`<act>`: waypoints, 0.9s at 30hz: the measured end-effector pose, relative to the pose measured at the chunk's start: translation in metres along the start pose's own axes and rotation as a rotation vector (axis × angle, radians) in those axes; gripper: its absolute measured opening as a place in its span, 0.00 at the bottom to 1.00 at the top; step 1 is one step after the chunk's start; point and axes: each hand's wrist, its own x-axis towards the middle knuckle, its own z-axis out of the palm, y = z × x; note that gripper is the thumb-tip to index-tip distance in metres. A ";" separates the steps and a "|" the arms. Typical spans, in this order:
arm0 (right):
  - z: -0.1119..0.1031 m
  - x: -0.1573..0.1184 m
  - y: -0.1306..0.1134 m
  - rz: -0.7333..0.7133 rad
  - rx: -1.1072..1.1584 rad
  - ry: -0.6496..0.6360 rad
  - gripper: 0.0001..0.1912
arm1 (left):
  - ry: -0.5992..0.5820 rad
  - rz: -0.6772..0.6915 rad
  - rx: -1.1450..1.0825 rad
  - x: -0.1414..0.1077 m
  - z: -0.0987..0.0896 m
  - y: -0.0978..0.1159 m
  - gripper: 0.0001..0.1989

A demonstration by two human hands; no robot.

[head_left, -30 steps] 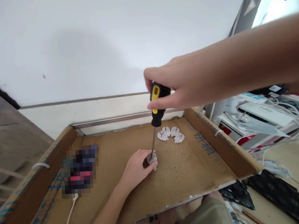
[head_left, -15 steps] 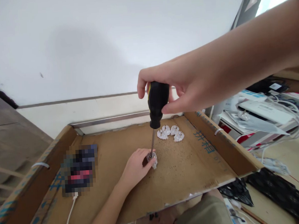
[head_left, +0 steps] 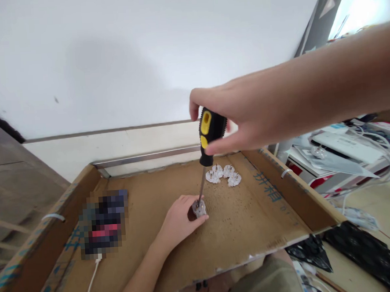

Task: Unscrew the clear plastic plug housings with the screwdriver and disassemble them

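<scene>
My right hand (head_left: 228, 117) grips the black and yellow handle of a screwdriver (head_left: 210, 129), held nearly upright. Its metal shaft leans slightly, and the tip touches a small clear plastic piece (head_left: 199, 208) on the cardboard. Thumb and fingers of my left hand (head_left: 182, 217) hold that piece from both sides. Behind it lie several similar clear pieces (head_left: 228, 170) with metal pins pointing up. Dark specks are scattered on the cardboard (head_left: 252, 221) around them.
A pixelated dark object (head_left: 105, 222) with a white cable (head_left: 92, 280) lies at the left. Cardboard walls (head_left: 304, 196) border the work surface. At the right, flat packages and coiled white cables (head_left: 388, 151) lie piled up. A white wall (head_left: 110, 58) stands behind.
The screwdriver handle has turned, showing its yellow parts, and its top has shifted slightly right with my right hand. My left thumb has moved to the near side of the clear piece.
</scene>
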 end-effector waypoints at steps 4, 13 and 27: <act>-0.005 -0.002 -0.005 0.033 -0.088 -0.089 0.24 | -0.004 -0.003 -0.004 0.000 0.000 0.000 0.20; -0.007 0.003 -0.004 -0.062 -0.063 -0.099 0.20 | 0.036 -0.055 -0.035 -0.001 0.004 0.002 0.17; -0.004 0.006 0.000 -0.014 -0.078 -0.102 0.24 | 0.039 -0.080 -0.051 -0.003 0.007 -0.002 0.15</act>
